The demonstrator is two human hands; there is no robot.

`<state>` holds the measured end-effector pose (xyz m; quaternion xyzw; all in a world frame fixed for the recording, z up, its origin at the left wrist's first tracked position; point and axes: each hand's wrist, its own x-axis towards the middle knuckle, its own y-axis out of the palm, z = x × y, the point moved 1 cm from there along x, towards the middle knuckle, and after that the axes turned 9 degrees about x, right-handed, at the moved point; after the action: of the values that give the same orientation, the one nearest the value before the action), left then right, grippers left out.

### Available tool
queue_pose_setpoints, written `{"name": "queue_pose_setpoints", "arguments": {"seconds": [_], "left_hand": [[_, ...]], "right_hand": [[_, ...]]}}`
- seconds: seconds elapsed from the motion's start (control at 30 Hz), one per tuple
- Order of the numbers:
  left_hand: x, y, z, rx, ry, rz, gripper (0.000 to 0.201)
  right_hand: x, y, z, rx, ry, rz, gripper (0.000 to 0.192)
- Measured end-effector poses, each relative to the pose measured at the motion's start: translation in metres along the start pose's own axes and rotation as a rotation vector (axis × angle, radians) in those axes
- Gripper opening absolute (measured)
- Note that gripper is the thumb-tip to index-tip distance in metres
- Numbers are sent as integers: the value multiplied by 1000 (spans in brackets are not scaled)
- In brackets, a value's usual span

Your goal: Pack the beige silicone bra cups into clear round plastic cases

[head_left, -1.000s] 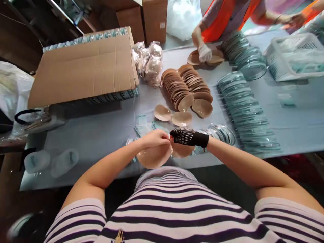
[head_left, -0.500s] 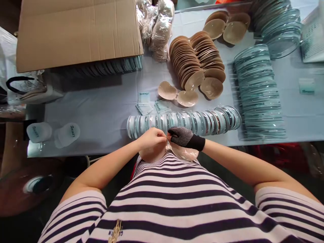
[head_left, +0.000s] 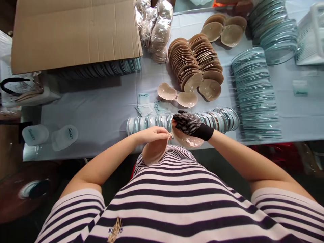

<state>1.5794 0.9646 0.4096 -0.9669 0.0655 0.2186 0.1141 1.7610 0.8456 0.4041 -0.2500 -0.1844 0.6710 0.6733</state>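
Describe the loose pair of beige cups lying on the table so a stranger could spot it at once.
Start at the big cardboard sheet at the far left of the grey table, then move right to the two fanned rows of beige cups. Just in front of those rows, beside small printed labels, lies the loose pair. Unlike its neighbours, it lies flat and alone, two cups joined in the middle, not overlapped in a row.

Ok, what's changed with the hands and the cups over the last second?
The gloved right hand has lifted its cup up and away, to the row of clear lids. The left hand stays pinched at the centre clasp, its cup now hanging lower. Both hands keep their grip. The table and loose pair are unchanged.
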Motion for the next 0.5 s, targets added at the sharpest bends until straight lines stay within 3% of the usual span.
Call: {"name": "queue_pose_setpoints", "arguments": {"seconds": [0.1, 0.2, 0.3, 0.37, 0.5], "left_hand": [[2, -3, -10, 53, 31, 18, 23], [0, 11, -3, -10, -2, 128, 22], [-6, 25, 14, -94, -99, 137, 25], [-9, 28, 21, -114, -89, 129, 26], [-3, 23, 17, 75, -71, 263, 22]], "right_hand": [[2, -12, 10, 281, 15, 363, 26], [-7, 3, 16, 495, 61, 653, 25], [-20, 29, 9, 563, 159, 713, 25], [-26, 40, 1, 530, 184, 736, 30], [-19, 36, -5, 261, 148, 832, 23]]}}
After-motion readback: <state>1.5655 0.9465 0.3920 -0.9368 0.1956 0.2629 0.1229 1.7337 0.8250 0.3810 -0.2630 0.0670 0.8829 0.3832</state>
